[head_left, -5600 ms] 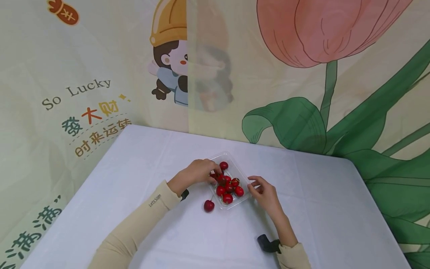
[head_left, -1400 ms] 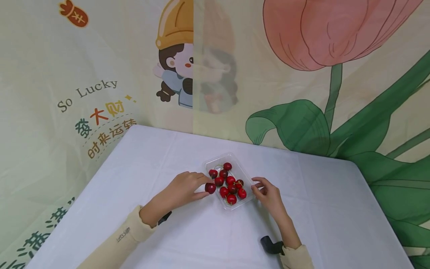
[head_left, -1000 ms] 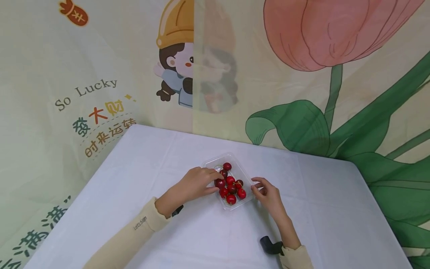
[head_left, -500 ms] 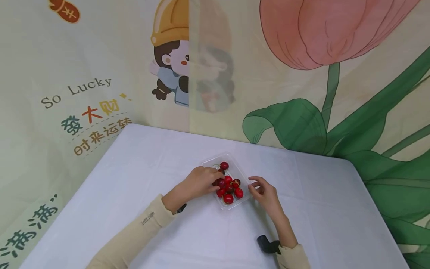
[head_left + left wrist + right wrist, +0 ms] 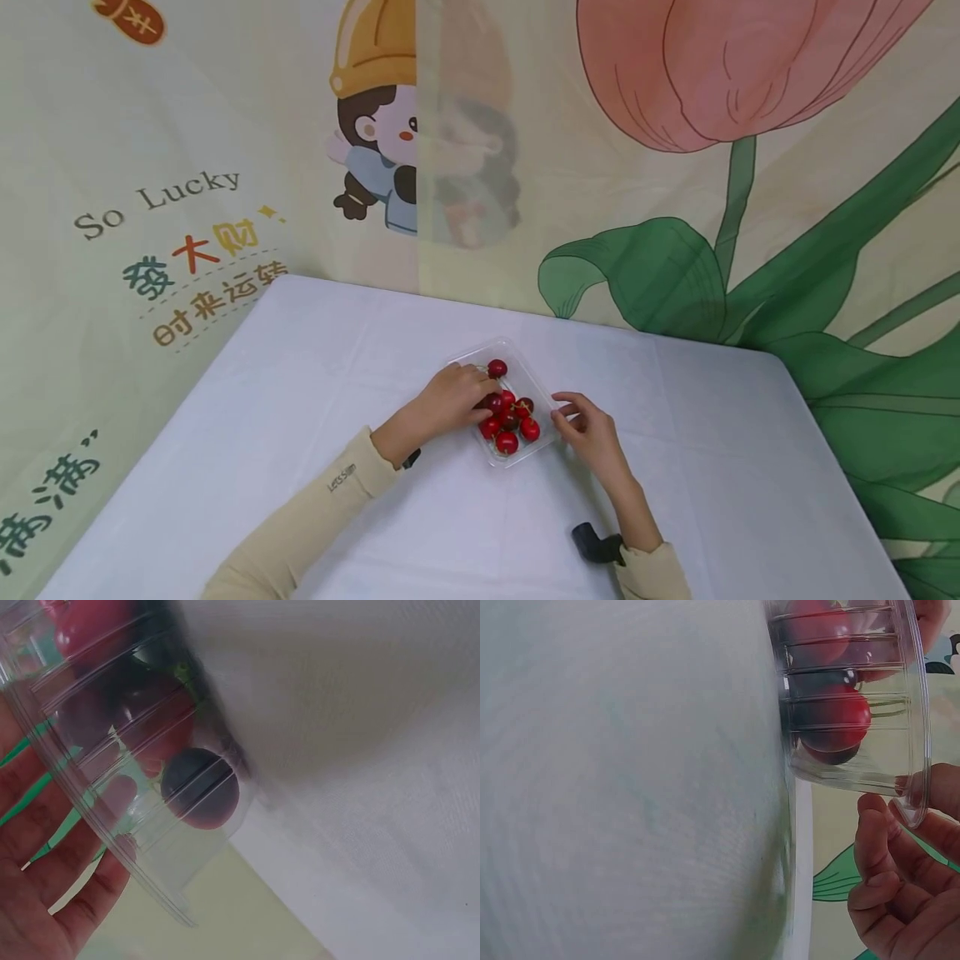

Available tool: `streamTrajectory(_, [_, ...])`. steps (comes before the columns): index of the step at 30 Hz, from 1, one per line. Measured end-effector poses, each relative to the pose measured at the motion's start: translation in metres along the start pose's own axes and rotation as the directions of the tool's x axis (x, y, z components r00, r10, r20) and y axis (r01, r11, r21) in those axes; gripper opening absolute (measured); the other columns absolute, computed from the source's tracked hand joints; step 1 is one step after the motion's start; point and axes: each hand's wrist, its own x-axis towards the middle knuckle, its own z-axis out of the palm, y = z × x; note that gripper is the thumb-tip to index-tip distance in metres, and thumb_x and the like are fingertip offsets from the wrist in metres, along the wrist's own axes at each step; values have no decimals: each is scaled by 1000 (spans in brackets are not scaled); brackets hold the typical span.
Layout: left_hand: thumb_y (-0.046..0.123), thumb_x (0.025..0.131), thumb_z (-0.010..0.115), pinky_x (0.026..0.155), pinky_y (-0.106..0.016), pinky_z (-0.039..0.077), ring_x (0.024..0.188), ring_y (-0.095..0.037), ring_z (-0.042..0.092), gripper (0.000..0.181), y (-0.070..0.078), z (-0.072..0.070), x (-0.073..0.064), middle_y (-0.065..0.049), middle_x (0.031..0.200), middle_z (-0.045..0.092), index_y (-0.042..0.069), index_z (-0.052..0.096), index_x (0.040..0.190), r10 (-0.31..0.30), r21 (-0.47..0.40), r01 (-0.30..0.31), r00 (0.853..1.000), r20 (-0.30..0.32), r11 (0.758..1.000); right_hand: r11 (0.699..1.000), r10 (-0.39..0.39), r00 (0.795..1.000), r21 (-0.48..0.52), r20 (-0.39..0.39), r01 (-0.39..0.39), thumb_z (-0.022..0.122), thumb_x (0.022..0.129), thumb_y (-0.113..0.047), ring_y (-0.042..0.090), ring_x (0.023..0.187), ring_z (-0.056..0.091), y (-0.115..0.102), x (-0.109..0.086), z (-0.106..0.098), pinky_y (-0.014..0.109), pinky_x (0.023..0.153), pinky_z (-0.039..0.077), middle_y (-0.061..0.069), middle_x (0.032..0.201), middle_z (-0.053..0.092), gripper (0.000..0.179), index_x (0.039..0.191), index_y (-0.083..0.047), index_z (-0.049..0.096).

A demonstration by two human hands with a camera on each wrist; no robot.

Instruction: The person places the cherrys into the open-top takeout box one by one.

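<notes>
In the head view a clear plastic tray (image 5: 536,379) sits on the white table, with several red cherries (image 5: 507,442) in it. Over its left side reaches my left hand (image 5: 450,398), a dark cherry (image 5: 492,403) between thumb and fingers, low among the others. The left wrist view has this hand's fingers (image 5: 71,862) going over the tray's rim, the tips seen through the wall; the held cherry cannot be made out there. At the right rim my right hand (image 5: 592,433) pinches the tray's edge, also visible in the right wrist view, its other fingers (image 5: 877,844) curled below.
The white-clothed table (image 5: 360,517) stands against a printed curtain (image 5: 480,275) with a tulip and a cartoon figure. A black wrist mount (image 5: 597,543) sits on the right forearm.
A cherry lay on the table left of the tray earlier. My left hand picked it up and moved it right into the tray. The right hand has stayed at the rim.
</notes>
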Motion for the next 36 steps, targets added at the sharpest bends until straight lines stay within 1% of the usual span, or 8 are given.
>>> streamTrajectory(7, [26, 83, 79, 84, -36, 51, 99, -21, 63, 33, 0, 2, 1, -4, 107, 72, 13, 70, 112, 7, 5, -7, 1000, 0, 1000, 1000, -3, 1000, -6, -6, 3, 67, 91, -7, 17, 60, 57, 0, -1, -1, 20, 53, 50, 13, 90, 68, 27, 117, -4, 64])
streamTrajectory(13, [27, 84, 78, 82, -35, 50, 100, -20, 63, 33, 1, 3, 2, -4, 109, 71, 14, 70, 113, -4, 21, 4, 1000, 19, 1000, 1000, -3, 1000, -18, -8, 3, 67, 91, -7, 16, 60, 56, 1, -1, -1, 20, 53, 50, 13, 90, 68, 27, 117, -5, 64])
streamTrajectory(19, [26, 84, 78, 82, -35, 51, 101, -20, 64, 36, 3, 2, 2, -5, 112, 71, 12, 70, 116, -22, 9, 22, 999, 36, 1000, 1000, -9, 1000, -12, -4, 9, 67, 91, -7, 16, 60, 56, 2, -1, -1, 20, 53, 49, 13, 90, 68, 27, 117, -4, 64])
streamTrajectory(26, [28, 85, 77, 81, -34, 52, 101, -20, 64, 36, 6, 2, 3, -5, 113, 70, 13, 69, 117, -16, 9, 16, 999, 30, 1000, 1000, -5, 1000, -11, -6, 5, 67, 91, -6, 16, 61, 57, 3, -2, -4, 20, 53, 49, 13, 89, 68, 26, 117, -4, 64])
streamTrajectory(29, [28, 86, 76, 82, -34, 52, 102, -20, 64, 36, 6, 4, 3, -5, 114, 70, 13, 69, 118, -10, 17, 10, 1000, 18, 1000, 1000, -4, 1000, -12, -5, 4, 67, 91, -6, 17, 61, 57, 4, -3, -5, 21, 53, 49, 13, 90, 68, 28, 118, -3, 64])
streamTrajectory(31, [29, 86, 76, 86, -34, 52, 104, -20, 63, 37, 5, 6, 2, -5, 115, 69, 12, 69, 118, -9, 22, 9, 1000, 4, 1000, 1000, -2, 1000, -12, 0, 2, 67, 91, -6, 17, 62, 57, 5, -2, -6, 21, 53, 49, 14, 90, 68, 29, 120, -3, 63])
streamTrajectory(33, [29, 87, 75, 90, -36, 52, 108, -21, 62, 37, 4, 8, 0, -5, 117, 68, 12, 69, 119, -11, 16, 12, 1000, -26, 1000, 1000, 1, 1000, -22, 8, 0, 67, 91, -8, 16, 64, 58, 5, -2, -7, 21, 54, 50, 13, 92, 68, 31, 121, -3, 62])
streamTrajectory(36, [30, 87, 75, 93, -37, 50, 114, -21, 60, 40, 1, 9, -5, -5, 121, 66, 13, 67, 122, -11, 6, 12, 995, -98, 1000, 999, -9, 1000, -51, 6, 10, 68, 92, -9, 18, 70, 59, 6, -1, -10, 21, 58, 50, 13, 96, 67, 35, 125, -2, 59])
